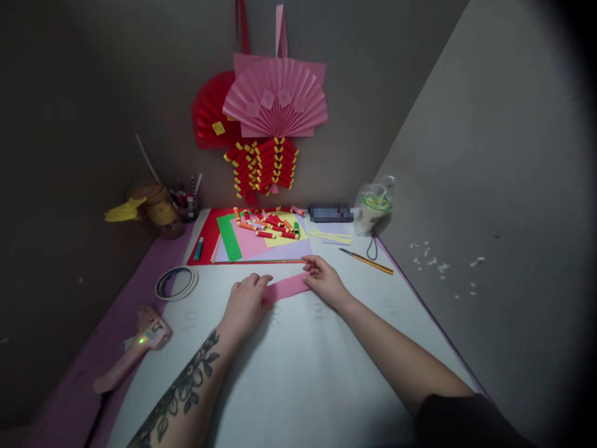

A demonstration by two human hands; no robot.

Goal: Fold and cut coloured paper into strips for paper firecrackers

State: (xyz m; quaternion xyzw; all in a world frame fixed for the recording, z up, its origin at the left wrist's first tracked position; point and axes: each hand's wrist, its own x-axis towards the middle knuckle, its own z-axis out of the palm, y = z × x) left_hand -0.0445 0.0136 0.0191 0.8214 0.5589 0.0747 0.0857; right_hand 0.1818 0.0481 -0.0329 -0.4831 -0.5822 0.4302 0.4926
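Observation:
A strip of pink paper stretches between my two hands, just above or on the white table surface. My left hand is closed on its left end, thumb on top. At the other end, my right hand pinches the strip between thumb and fingers. Just beyond my hands lie colored paper sheets in red, green, pink, yellow and lilac. Several small rolled paper tubes, mostly red with yellow ends, are scattered on top of them. A thin stick-like edge or rod runs along the front of the sheets.
Left are tape rolls, a pink glue gun with a lit green light, and a glue stick. Right are a utility knife, yellow strips and a bagged cup. Paper fan decorations hang on the wall.

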